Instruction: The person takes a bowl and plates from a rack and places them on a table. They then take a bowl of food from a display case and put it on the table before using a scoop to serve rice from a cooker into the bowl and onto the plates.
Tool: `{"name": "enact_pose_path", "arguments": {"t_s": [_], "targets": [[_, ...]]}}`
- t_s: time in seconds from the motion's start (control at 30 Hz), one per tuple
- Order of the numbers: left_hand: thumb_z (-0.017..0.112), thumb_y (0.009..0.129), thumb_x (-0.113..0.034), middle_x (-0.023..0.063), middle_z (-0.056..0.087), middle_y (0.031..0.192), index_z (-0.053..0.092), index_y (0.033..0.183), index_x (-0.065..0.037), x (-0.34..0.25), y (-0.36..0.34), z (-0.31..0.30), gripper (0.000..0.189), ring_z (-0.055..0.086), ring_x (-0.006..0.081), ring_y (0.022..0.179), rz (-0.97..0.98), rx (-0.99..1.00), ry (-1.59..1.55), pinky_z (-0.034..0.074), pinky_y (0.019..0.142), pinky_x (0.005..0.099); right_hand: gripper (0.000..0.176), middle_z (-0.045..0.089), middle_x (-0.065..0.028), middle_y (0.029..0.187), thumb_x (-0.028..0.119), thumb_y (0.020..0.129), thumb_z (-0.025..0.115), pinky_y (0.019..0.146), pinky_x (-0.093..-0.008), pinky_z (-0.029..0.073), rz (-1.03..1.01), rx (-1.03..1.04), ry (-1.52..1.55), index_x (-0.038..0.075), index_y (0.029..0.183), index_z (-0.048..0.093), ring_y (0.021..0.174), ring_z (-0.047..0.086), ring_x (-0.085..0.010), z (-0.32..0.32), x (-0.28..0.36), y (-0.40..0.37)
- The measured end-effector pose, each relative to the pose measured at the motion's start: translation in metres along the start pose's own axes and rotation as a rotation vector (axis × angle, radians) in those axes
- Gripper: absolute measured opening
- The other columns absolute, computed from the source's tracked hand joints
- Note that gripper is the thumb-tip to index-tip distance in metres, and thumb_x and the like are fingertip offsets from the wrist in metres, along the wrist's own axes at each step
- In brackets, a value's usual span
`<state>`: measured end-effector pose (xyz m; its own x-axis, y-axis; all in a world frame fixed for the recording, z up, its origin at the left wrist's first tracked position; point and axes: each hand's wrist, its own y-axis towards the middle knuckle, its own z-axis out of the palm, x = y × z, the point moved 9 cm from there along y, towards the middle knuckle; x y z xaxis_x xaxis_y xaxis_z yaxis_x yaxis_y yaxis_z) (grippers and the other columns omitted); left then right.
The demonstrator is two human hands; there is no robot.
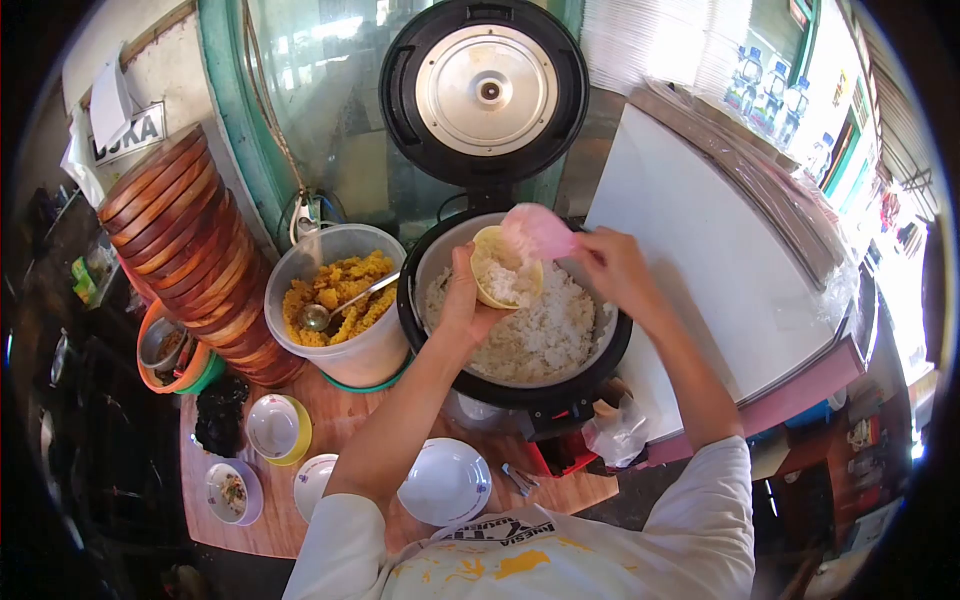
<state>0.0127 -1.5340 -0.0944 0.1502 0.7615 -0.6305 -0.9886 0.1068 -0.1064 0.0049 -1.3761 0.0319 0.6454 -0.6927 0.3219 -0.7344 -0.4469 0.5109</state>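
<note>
My left hand (466, 305) is wrapped round a small yellow bowl (484, 292) that has white rice in it, tilted over the cooker. A pink rice paddle (540, 232) is gripped by its handle in my right hand (612, 265), its blade at the bowl's upper rim. Below both hands stands a large black rice cooker (622, 350), its round lid (485, 90) raised behind it. White rice (550, 335) fills much of the pot. Part of that rice is hidden by the bowl and my left hand.
Left of the cooker is a white tub (345, 350) of yellow food with a metal ladle (318, 316). A tall stack of wooden plates (190, 240) rises beside it. Bowls and a white plate (445, 482) lie on the wooden table (265, 535). A white board (700, 250) slopes at right.
</note>
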Motion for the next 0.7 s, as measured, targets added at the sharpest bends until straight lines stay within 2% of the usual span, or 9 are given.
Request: {"name": "enact_pose_path", "arguments": {"t_s": [0.1,0.2,0.3,0.4,0.5,0.7], "targets": [[0.041,0.087,-0.061,0.0071,0.053,0.127,0.046,0.129,-0.016,-0.011,0.003,-0.002,0.062,0.051,0.0258,0.118,0.011,0.001,0.018,0.042,0.095,0.0508,0.019,0.063,-0.0126,0.077,0.011,0.084,0.065,0.059,-0.0303,0.044,0.096,0.08,0.193,0.004,0.101,0.068,0.063,0.054,-0.0171,-0.001,-0.014,-0.004],[0.043,0.086,-0.06,0.0074,0.054,0.125,0.047,0.128,-0.015,-0.014,0.002,0.001,0.061,0.053,0.0255,0.116,0.046,-0.008,0.087,0.043,0.093,0.0502,0.021,0.059,-0.0159,0.07,0.014,0.082,0.066,0.06,-0.0344,0.044,-0.04,0.174,0.352,0.005,0.1,0.069,0.063,0.056,-0.0267,0.039,0.0,-0.015],[0.044,0.086,-0.059,0.0075,0.054,0.124,0.048,0.126,-0.015,-0.01,-0.003,0.005,0.06,0.054,0.0253,0.114,0.03,-0.019,0.096,0.044,0.091,0.0502,0.022,0.062,-0.0101,0.077,0.01,0.085,0.066,0.058,-0.0284,0.043,0.031,0.236,0.371,0.0,0.105,0.066,0.061,0.052,-0.0137,0.049,0.005,-0.019],[0.044,0.087,-0.057,0.0074,0.054,0.123,0.048,0.126,-0.015,-0.015,-0.003,0.003,0.058,0.054,0.0253,0.113,0.033,-0.025,0.078,0.045,0.09,0.0502,0.023,0.059,-0.009,0.073,0.01,0.084,0.067,0.057,-0.0283,0.042,-0.051,0.087,0.301,0.001,0.105,0.066,0.058,0.05,-0.0137,0.035,0.009,-0.016],[0.043,0.089,-0.055,0.0072,0.055,0.122,0.047,0.126,-0.016,-0.021,0.0,0.005,0.054,0.055,0.0251,0.111,0.073,-0.011,0.08,0.047,0.088,0.0497,0.023,0.057,-0.0088,0.072,0.009,0.084,0.067,0.055,-0.0287,0.041,-0.062,0.024,0.2,0.001,0.105,0.066,0.058,0.049,-0.0144,0.022,0.018,-0.019],[0.042,0.092,-0.052,0.0064,0.054,0.123,0.047,0.125,-0.017,-0.017,0.021,-0.008,0.048,0.056,0.0253,0.109,0.079,-0.024,0.085,0.049,0.083,0.0505,0.021,0.055,-0.0089,0.075,0.006,0.084,0.065,0.055,-0.0273,0.04,-0.028,0.08,0.44,0.002,0.105,0.066,0.061,0.049,-0.0154,0.044,0.011,-0.033]]}}
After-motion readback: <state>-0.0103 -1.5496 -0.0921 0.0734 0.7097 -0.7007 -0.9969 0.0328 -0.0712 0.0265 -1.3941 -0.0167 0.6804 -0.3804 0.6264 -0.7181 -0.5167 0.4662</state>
